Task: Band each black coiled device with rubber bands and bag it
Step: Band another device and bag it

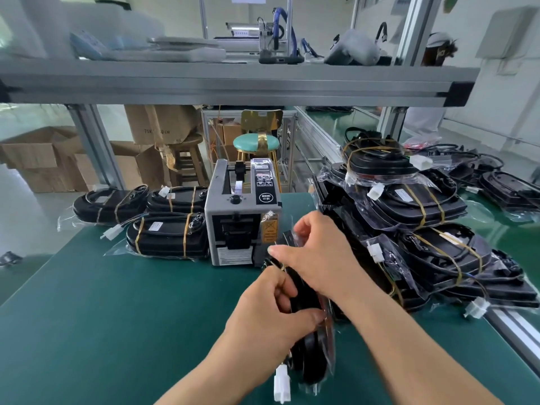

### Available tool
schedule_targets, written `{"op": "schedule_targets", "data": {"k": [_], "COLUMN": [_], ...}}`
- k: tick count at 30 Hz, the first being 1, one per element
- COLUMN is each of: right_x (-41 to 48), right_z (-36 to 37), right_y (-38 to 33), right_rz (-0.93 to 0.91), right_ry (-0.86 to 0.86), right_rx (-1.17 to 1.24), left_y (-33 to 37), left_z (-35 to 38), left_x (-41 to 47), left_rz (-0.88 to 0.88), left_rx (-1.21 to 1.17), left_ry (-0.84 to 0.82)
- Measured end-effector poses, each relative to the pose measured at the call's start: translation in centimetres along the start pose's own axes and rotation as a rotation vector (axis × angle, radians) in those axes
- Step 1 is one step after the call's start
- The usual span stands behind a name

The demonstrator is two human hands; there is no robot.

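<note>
A black coiled device (309, 355) stands on edge over the green table, partly inside a clear plastic bag (328, 343). Its white connector (282, 385) hangs at the near end. My left hand (271, 314) grips the device and bag at the middle, thumb on top. My right hand (318, 255) pinches the bag's far upper edge (295, 233) between thumb and fingers. A yellow rubber band shows on the device's far end (276, 266).
A grey tape dispenser (242, 217) stands just beyond my hands. Three bagged, banded devices (166, 235) lie to its left. A tall pile of bagged devices (423, 229) fills the right side. An aluminium rail (514, 325) borders the table's right edge.
</note>
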State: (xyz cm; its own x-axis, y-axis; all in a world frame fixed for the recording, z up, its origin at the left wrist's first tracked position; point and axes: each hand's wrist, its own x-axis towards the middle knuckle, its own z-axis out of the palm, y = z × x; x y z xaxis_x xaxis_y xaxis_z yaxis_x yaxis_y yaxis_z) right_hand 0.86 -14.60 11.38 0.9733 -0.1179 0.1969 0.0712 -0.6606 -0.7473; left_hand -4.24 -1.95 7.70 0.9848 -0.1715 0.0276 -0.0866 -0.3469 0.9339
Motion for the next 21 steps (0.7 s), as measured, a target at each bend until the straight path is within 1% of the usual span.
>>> {"op": "schedule_targets", "data": {"k": [3, 7, 10, 12, 15, 17, 18, 20, 21], "right_x": [1.3, 1.9, 2.6, 3.1, 3.6, 4.1, 4.2, 4.3, 4.1], "right_z": [1.3, 2.3, 2.3, 2.2, 2.0, 2.1, 2.2, 2.4, 2.5], "right_y": [0.4, 0.9, 1.0, 0.9, 0.3, -0.2, -0.2, 0.2, 0.5], "right_rz": [-0.037, -0.063, -0.011, 0.021, 0.013, 0.012, -0.005, -0.018, -0.007], "right_ry": [0.101, 0.182, 0.155, 0.128, 0.065, -0.011, -0.016, 0.02, 0.034], "right_rx": [-0.105, -0.142, -0.135, -0.085, 0.011, -0.02, -0.052, -0.1, -0.121], "left_y": [-0.1, -0.4, -0.4, -0.3, 0.0, 0.1, 0.0, -0.2, -0.3], "left_z": [-0.4, -0.8, -1.3, -1.5, -1.5, -1.6, -1.7, -2.1, -2.4], "left_x": [0.1, 0.3, 0.4, 0.3, 0.2, 0.2, 0.2, 0.5, 0.8], "left_rz": [-0.012, -0.022, -0.015, -0.018, -0.04, -0.046, -0.042, -0.028, -0.033], "left_rx": [-0.007, 0.002, 0.018, 0.027, -0.004, -0.006, -0.002, -0.031, -0.078], "left_ry": [-0.028, -0.036, -0.046, -0.064, -0.108, -0.145, -0.158, -0.166, -0.126]}}
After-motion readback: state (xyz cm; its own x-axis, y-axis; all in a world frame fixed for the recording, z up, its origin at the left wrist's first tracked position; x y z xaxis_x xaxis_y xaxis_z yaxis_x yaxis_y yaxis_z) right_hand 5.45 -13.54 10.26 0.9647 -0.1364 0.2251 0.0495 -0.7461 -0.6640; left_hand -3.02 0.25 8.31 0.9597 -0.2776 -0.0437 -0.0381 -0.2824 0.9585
